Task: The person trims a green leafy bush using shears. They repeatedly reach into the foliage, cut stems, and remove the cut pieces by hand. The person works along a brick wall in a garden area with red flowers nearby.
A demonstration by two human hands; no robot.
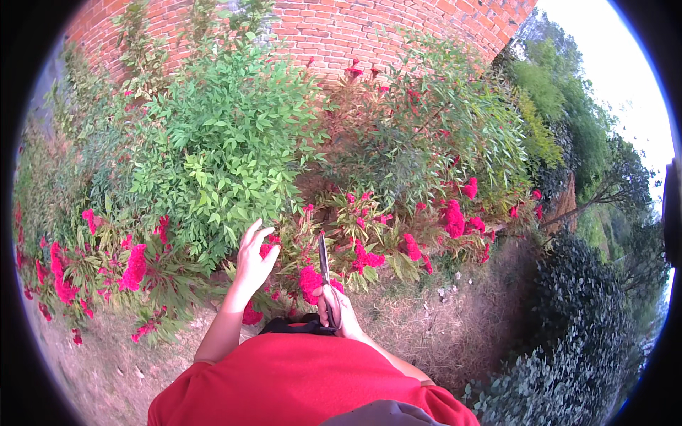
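Note:
My right hand (341, 314) grips a pair of scissors (324, 261) by the handles, low in front of my body. The blades point away from me and look closed together. Just behind the scissors is a crimson cockscomb flower head (309, 285), partly covered by the hand. My left hand (254, 259) is raised with its fingers spread and nothing in it. Close to its fingertips are a smaller cockscomb bloom (270, 246) and the lower leaves of a green leafy shrub (229, 138).
A red brick wall (341, 32) rises behind the shrubs. More cockscomb blooms (454, 218) line the bed on the right, and others (133, 267) on the left. Dry grass (426, 319) covers the ground nearby. Dark bushes (570, 341) stand at the far right.

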